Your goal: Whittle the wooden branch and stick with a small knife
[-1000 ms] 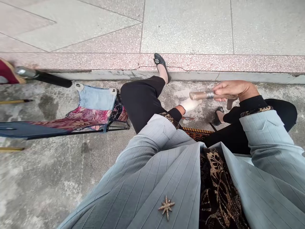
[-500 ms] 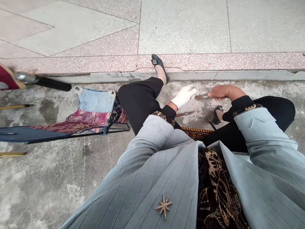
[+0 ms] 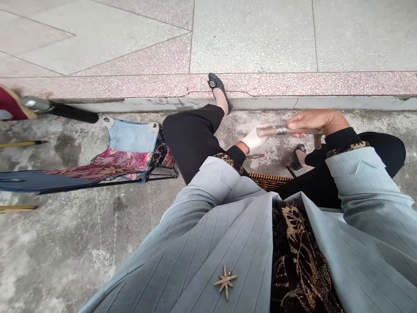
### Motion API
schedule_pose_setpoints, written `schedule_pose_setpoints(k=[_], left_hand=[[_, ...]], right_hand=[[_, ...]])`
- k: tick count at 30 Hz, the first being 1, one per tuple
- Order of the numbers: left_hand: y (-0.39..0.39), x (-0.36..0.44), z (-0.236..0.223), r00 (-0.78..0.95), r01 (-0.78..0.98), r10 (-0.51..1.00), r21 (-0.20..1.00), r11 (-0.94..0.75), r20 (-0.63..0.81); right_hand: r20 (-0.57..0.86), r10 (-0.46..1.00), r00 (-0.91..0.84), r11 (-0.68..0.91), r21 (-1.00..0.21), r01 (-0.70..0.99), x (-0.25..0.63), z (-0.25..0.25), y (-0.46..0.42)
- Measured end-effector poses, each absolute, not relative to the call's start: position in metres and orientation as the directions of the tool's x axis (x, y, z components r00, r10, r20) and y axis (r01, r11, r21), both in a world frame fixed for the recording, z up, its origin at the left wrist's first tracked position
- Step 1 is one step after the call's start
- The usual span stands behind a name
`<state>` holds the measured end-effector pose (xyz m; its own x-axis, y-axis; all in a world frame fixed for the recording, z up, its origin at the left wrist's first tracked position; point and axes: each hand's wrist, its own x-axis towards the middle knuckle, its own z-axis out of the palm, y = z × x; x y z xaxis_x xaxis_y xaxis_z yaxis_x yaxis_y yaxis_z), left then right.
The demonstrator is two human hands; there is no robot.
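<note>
Grey, stained concrete floor (image 3: 81, 252) runs under the seated person, up to a low step (image 3: 325, 84) of pink and pale terrazzo. Held level above that concrete, between the knees, is a slim brown rod (image 3: 286, 130) with a shiny metal band partway along it; what it is made of I cannot tell. The right hand (image 3: 314, 121), bare, lies over the rod's right half, fingers curled down around it in a closed grip, so the rod juts leftward out of that hand. Its free left end reaches the left hand (image 3: 254, 139), which wears a white glove and sits just beneath and against the tip; whether the gloved fingers are clenched on it cannot be made out from here.

Below the hands a second thin brown stick (image 3: 256, 156) lies on the concrete, close to a woven cane edge (image 3: 270, 180) showing between the black trousers. One black flat shoe (image 3: 217, 84) rests against the step, another (image 3: 298, 156) sits under the right wrist. Off to the left stands a folding stool (image 3: 130, 150) with a patched blue and floral cloth seat, beyond it a dark handle (image 3: 61, 111) with a metal cap and two yellowish sticks (image 3: 19, 143) on the ground. A star brooch (image 3: 225, 281) is pinned to the striped grey jacket.
</note>
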<state>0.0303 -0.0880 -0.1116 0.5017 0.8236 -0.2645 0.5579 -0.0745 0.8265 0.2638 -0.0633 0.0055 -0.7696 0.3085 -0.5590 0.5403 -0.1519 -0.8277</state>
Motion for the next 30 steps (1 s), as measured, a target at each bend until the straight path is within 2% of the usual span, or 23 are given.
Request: schedule_pose_setpoints(k=[3, 5, 9, 12, 16, 18, 21, 23, 24, 26, 28, 30], left_hand=[[-0.081, 0.025, -0.103, 0.489, 0.605, 0.842, 0.784, -0.138, -0.229], [-0.082, 0.022, -0.098, 0.492, 0.619, 0.848, 0.764, -0.182, -0.196], [-0.088, 0.020, -0.091, 0.541, 0.562, 0.823, 0.802, -0.200, -0.174], [-0.094, 0.022, -0.090, 0.592, 0.463, 0.787, 0.873, -0.154, -0.175], [-0.103, 0.026, -0.097, 0.632, 0.378, 0.745, 0.925, -0.052, -0.216], [-0.106, 0.027, -0.102, 0.644, 0.361, 0.725, 0.932, -0.008, -0.243], [-0.105, 0.029, -0.108, 0.648, 0.372, 0.710, 0.928, 0.021, -0.276], [-0.100, 0.029, -0.109, 0.620, 0.410, 0.734, 0.912, -0.002, -0.277], [-0.096, 0.028, -0.110, 0.597, 0.425, 0.756, 0.905, -0.014, -0.269], [-0.087, 0.025, -0.109, 0.517, 0.436, 0.819, 0.900, -0.002, -0.249], [-0.078, 0.019, -0.109, 0.409, 0.425, 0.886, 0.905, 0.026, -0.218], [-0.071, 0.012, -0.107, 0.344, 0.422, 0.927, 0.906, -0.013, -0.147]], right_hand=[[-0.665, 0.171, -0.727, -0.067, -0.744, 0.665, 0.259, -0.010, -0.064], [-0.746, 0.182, -0.640, 0.002, -0.651, 0.759, 0.257, -0.020, -0.064], [-0.829, 0.355, -0.431, 0.086, -0.430, 0.899, 0.258, -0.031, -0.057], [-0.795, 0.495, -0.350, 0.039, -0.382, 0.923, 0.261, -0.038, -0.049], [-0.711, 0.618, -0.337, -0.040, -0.456, 0.889, 0.266, -0.047, -0.042], [-0.630, 0.684, -0.367, -0.121, -0.595, 0.795, 0.268, -0.044, -0.042], [-0.483, 0.748, -0.455, -0.283, -0.853, 0.439, 0.271, -0.025, -0.047], [-0.389, 0.716, -0.579, -0.333, -0.920, 0.206, 0.274, -0.008, -0.052], [-0.356, 0.658, -0.664, -0.326, -0.929, 0.176, 0.275, 0.000, -0.055], [-0.350, 0.515, -0.782, -0.303, -0.928, 0.216, 0.276, 0.011, -0.060], [-0.433, 0.351, -0.830, -0.259, -0.897, 0.358, 0.274, 0.013, -0.062], [-0.546, 0.230, -0.806, -0.193, -0.837, 0.512, 0.270, 0.007, -0.063]])
